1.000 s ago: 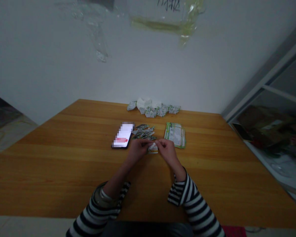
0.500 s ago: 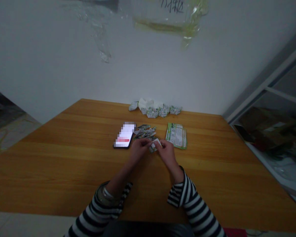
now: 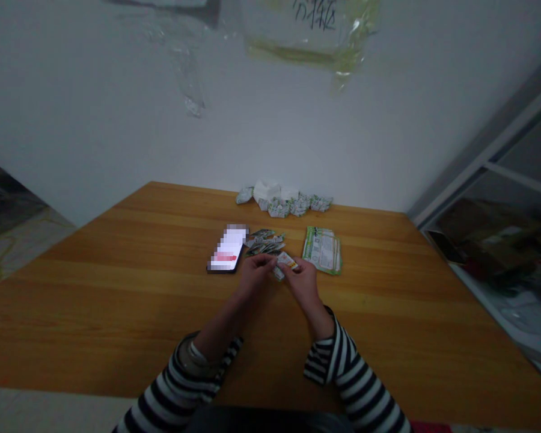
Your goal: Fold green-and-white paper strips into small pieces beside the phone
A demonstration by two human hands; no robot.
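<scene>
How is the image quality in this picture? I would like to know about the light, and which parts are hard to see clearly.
In the head view, the light is dim and greyish; the phone screen glows brightly and is pixelated; the wooden table looks stretched by wide-angle distortion; the small folded paper between the left hand and right hand is too small to read.

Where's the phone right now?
In the head view, the smartphone lies on the wooden table, just beyond the left hand and left of the folded printed packets.

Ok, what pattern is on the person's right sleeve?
Black and white horizontal stripes on the right sleeve, shown best in the head view.
</scene>
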